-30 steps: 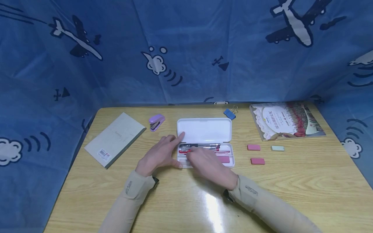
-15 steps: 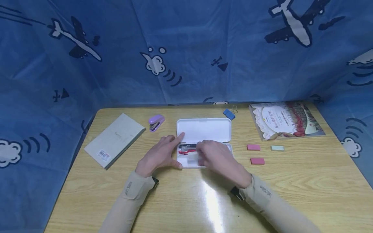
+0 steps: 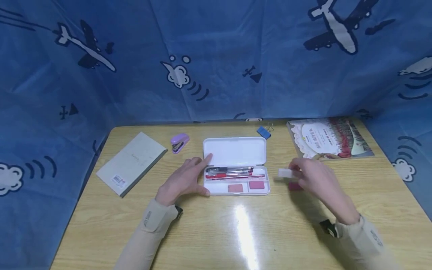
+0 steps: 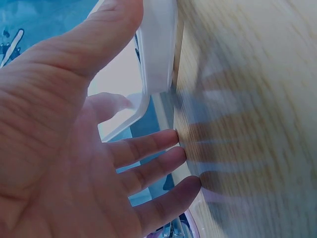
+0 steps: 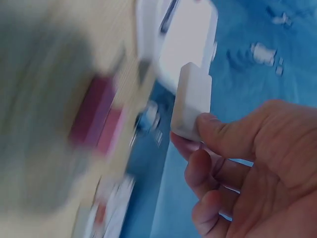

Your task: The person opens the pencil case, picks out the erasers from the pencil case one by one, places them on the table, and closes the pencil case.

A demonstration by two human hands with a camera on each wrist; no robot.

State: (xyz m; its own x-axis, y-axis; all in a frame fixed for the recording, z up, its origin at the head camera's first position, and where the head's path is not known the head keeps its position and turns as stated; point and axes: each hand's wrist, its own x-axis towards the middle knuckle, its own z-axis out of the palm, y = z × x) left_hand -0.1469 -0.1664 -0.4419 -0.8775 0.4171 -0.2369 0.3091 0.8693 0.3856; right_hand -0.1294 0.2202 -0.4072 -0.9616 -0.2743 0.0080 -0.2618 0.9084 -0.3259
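A white pencil case (image 3: 234, 152) lies with its lid raised back, holding several pens (image 3: 229, 172), a salmon eraser (image 3: 235, 188) and a pink eraser (image 3: 256, 185). My left hand (image 3: 185, 180) steadies its left side, index finger at the lid and thumb at the near corner. The left wrist view shows the other left fingers (image 4: 168, 201) extended, tips at the tabletop. Right of the case, my right hand (image 3: 317, 182) pinches a white eraser (image 5: 192, 99) between thumb and fingers, above the table. Below it, a dark pink eraser (image 3: 295, 186) is partly covered.
On the left lie a grey notebook (image 3: 131, 163) and a purple stapler (image 3: 180, 142). Behind the case sits a blue binder clip (image 3: 264, 132). A picture-covered book (image 3: 329, 138) is at the back right. A blue curtain (image 3: 216, 75) hangs behind the table (image 3: 189, 228).
My right hand has moved right, out of the pencil case, and the white eraser now shows in its fingers. The salmon eraser in the case is uncovered. My left hand stays put.
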